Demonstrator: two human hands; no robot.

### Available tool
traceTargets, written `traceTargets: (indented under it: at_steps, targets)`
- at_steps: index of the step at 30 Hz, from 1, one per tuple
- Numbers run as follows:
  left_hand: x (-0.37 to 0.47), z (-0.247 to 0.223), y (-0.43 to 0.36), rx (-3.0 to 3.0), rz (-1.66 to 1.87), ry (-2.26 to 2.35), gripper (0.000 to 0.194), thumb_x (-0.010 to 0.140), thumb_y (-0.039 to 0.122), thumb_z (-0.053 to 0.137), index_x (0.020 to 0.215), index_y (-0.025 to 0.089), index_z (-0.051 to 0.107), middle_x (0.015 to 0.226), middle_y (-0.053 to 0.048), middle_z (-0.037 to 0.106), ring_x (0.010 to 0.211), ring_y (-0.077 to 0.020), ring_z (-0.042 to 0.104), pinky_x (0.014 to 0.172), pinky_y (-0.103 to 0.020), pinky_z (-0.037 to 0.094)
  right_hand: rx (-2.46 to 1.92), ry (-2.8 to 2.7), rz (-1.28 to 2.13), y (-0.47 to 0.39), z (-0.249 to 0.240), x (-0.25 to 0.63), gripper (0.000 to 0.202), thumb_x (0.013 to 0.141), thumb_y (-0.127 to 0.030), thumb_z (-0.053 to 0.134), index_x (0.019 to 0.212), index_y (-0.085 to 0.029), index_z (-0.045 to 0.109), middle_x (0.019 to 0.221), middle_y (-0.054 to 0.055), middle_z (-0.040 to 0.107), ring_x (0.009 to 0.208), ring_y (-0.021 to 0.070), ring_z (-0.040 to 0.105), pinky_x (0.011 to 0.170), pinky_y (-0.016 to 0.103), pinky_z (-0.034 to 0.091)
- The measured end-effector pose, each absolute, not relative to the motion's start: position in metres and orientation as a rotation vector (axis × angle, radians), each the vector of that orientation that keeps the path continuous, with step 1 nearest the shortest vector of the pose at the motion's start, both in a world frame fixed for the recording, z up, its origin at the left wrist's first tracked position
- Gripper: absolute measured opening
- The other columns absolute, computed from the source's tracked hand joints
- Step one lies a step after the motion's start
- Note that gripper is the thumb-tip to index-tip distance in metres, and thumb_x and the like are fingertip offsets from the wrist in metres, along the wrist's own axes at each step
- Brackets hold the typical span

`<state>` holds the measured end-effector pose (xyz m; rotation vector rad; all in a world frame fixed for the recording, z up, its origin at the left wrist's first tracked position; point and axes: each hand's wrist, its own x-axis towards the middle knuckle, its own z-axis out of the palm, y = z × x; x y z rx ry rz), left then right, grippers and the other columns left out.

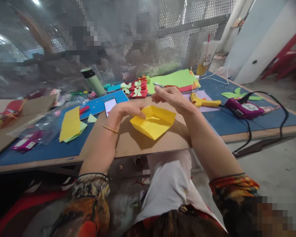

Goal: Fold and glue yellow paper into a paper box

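A folded yellow paper box [160, 126] with low, upturned sides sits on a cardboard sheet [128, 144]. At its left rim my left hand [135, 110] grips the paper wall, thumb inside the box and the other fingers mostly hidden behind it. My right hand [169, 97] hovers just over the box's far side, fingers loosely curled with a gap between them, and nothing shows in it. Just beyond that hand lies a metal-tipped tool with a reddish handle [171, 86], partly covered, perhaps scissors.
Right of the box lie a yellow glue gun [204, 101] and a purple power block [246, 108] with a black cable. Green paper sheets [174, 78], red pieces with pale bows [139, 88], a bottle [93, 80] and a phone [110, 107] stand or lie behind. Yellow paper [70, 125] is left.
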<state>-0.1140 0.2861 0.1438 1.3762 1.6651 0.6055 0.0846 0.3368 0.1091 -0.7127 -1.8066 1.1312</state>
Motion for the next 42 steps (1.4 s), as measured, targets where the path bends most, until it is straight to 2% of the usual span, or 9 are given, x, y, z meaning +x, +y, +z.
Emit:
traceTargets:
  at_steps: [4, 8, 13, 16, 20, 27, 31, 34, 42]
  targets:
    - [-0.124, 0.131, 0.291, 1.274, 0.582, 1.746, 0.032, 0.056, -0.01, 0.078, 0.068, 0.02, 0.079, 0.06, -0.001, 0.069, 0.054, -0.0205, 0.068, 0.049, -0.021, 0.045, -0.788, -2.156, 1.037, 0.336, 0.106, 0.087, 0.04, 0.092, -0.037, 0.085, 0.06, -0.018, 0.07, 0.057, -0.006, 0.059, 0.054, 0.0063, 0.047, 0.054, 0.023, 0.035]
    - [-0.13, 0.128, 0.289, 1.312, 0.543, 1.784, 0.033, 0.049, -0.011, 0.08, 0.06, 0.019, 0.075, 0.055, 0.0, 0.064, 0.047, -0.0161, 0.055, 0.042, -0.021, 0.027, -0.874, -2.313, 0.868, 0.338, 0.102, 0.087, 0.012, 0.083, -0.013, 0.082, 0.073, -0.019, 0.082, 0.062, -0.005, 0.069, 0.057, 0.0086, 0.054, 0.052, 0.023, 0.033]
    - [-0.125, 0.129, 0.286, 1.607, 0.222, 1.789, 0.026, 0.055, -0.001, 0.088, 0.056, 0.02, 0.072, 0.056, -0.002, 0.061, 0.051, -0.0173, 0.055, 0.045, -0.023, 0.028, -0.895, -2.314, 0.762, 0.334, 0.101, 0.084, 0.02, 0.078, -0.001, 0.078, 0.068, -0.018, 0.08, 0.06, -0.002, 0.068, 0.06, 0.0098, 0.053, 0.056, 0.026, 0.031]
    - [-0.121, 0.129, 0.284, 1.738, 0.167, 1.799, 0.029, 0.057, 0.004, 0.091, 0.053, 0.021, 0.068, 0.052, 0.001, 0.055, 0.048, -0.0152, 0.051, 0.045, -0.023, 0.026, -0.838, -2.279, 0.799, 0.333, 0.102, 0.081, 0.019, 0.078, -0.002, 0.084, 0.069, -0.019, 0.081, 0.059, -0.004, 0.066, 0.059, 0.0082, 0.051, 0.057, 0.026, 0.029]
    - [-0.113, 0.129, 0.28, 1.722, 0.296, 1.852, 0.035, 0.049, -0.002, 0.093, 0.051, 0.02, 0.065, 0.051, 0.002, 0.053, 0.051, -0.0143, 0.049, 0.049, -0.026, 0.02, -0.735, -2.373, 0.782, 0.332, 0.102, 0.077, 0.011, 0.077, -0.016, 0.093, 0.075, -0.024, 0.086, 0.063, -0.007, 0.07, 0.061, 0.0079, 0.055, 0.058, 0.023, 0.031]
    - [-0.114, 0.135, 0.275, 1.579, 0.413, 1.915, 0.036, 0.054, -0.003, 0.095, 0.056, 0.019, 0.067, 0.054, 0.002, 0.052, 0.056, -0.0161, 0.051, 0.057, -0.028, 0.02, -0.753, -2.256, 0.872, 0.331, 0.098, 0.068, 0.031, 0.069, 0.005, 0.089, 0.056, -0.018, 0.072, 0.051, -0.009, 0.058, 0.062, 0.0063, 0.052, 0.066, 0.023, 0.035]
    - [-0.122, 0.143, 0.272, 1.48, 0.564, 1.838, 0.034, 0.058, -0.001, 0.095, 0.057, 0.016, 0.066, 0.056, 0.002, 0.052, 0.052, -0.0099, 0.044, 0.059, -0.026, 0.017, -0.741, -2.218, 0.87, 0.336, 0.094, 0.069, 0.03, 0.068, 0.001, 0.09, 0.058, -0.017, 0.069, 0.051, -0.01, 0.057, 0.06, 0.0056, 0.053, 0.066, 0.021, 0.04]
    - [-0.119, 0.147, 0.267, 1.448, 0.581, 1.858, 0.035, 0.057, -0.003, 0.094, 0.055, 0.015, 0.064, 0.055, 0.004, 0.049, 0.05, -0.0063, 0.04, 0.059, -0.024, 0.014, -0.719, -2.238, 0.845, 0.34, 0.092, 0.071, 0.028, 0.069, -0.003, 0.092, 0.061, -0.018, 0.07, 0.052, -0.01, 0.059, 0.058, 0.0046, 0.052, 0.061, 0.019, 0.036]
    - [-0.104, 0.145, 0.264, 1.561, 0.458, 1.882, 0.037, 0.055, -0.011, 0.087, 0.054, 0.018, 0.063, 0.049, 0.004, 0.045, 0.048, -0.0105, 0.039, 0.053, -0.029, 0.013, -0.761, -2.156, 0.962, 0.344, 0.09, 0.072, 0.031, 0.068, 0.005, 0.087, 0.058, -0.016, 0.067, 0.051, -0.01, 0.057, 0.062, 0.0053, 0.056, 0.063, 0.02, 0.033]
